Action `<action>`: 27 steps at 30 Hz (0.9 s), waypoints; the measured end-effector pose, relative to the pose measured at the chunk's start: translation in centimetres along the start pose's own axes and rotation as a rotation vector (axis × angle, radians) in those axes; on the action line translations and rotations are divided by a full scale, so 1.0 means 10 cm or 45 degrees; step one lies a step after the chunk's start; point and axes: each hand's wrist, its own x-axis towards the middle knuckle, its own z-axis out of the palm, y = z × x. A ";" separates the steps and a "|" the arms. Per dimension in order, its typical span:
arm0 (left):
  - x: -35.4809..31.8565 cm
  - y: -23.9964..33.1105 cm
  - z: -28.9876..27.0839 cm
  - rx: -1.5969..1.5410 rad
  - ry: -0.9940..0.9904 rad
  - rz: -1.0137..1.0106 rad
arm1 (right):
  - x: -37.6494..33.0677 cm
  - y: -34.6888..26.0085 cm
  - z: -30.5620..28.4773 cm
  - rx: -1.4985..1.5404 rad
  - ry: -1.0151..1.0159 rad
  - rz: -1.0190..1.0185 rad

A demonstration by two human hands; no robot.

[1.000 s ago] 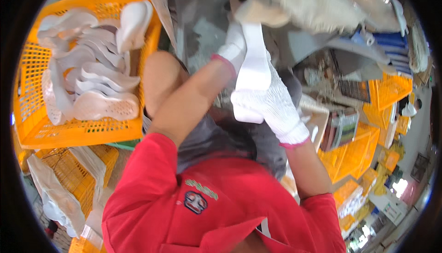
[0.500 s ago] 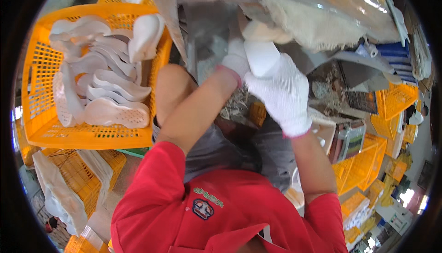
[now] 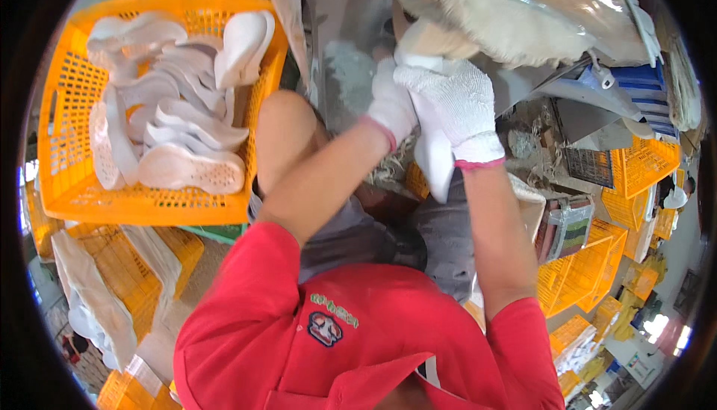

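White knitted gloves cover both my hands. Between them is a white shoe sole [image 3: 435,157], its lower part hanging toward my lap and its upper part hidden behind the gloves. My right hand [image 3: 455,100] is closed over the upper part of the sole. On its other side my left hand [image 3: 391,101] presses in, fingers curled and partly hidden. Just past my fingertips is a tan rounded pad or wheel [image 3: 437,41]; whether the sole touches it I cannot tell.
At the left, an orange plastic basket [image 3: 149,214] holds several white soles. A plastic-covered hood with pale fluffy cloth [image 3: 497,25] overhangs my hands. Shreds of waste lie below them. More orange crates [image 3: 586,264] stand at the right.
The sole has turned: its end stood up between my hands before, and now a long part hangs down below them. My right hand has rolled over and shifted slightly up.
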 end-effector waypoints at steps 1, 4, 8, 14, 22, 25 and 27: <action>0.04 0.00 -0.02 0.088 0.054 -0.025 | -0.05 0.02 0.00 0.171 -0.044 0.074; 0.11 0.00 -0.16 -0.375 -0.466 -0.436 | -0.41 -0.33 -0.24 0.107 -0.097 0.228; 0.23 0.10 -0.14 -0.006 0.002 -0.171 | -0.58 -0.43 -0.23 -0.383 -0.341 0.069; -0.11 0.13 0.08 0.247 0.164 -0.013 | -0.91 -0.26 -0.36 -0.654 -0.375 -0.262; -0.12 0.30 0.14 2.171 -0.526 0.701 | -1.76 0.51 -0.36 0.023 -0.172 0.075; -0.50 0.71 0.33 2.029 0.135 0.255 | -2.10 0.64 -0.57 0.000 -0.245 0.335; -0.92 0.98 0.37 1.605 0.165 -0.086 | -2.42 0.72 -0.70 -0.107 -0.305 0.591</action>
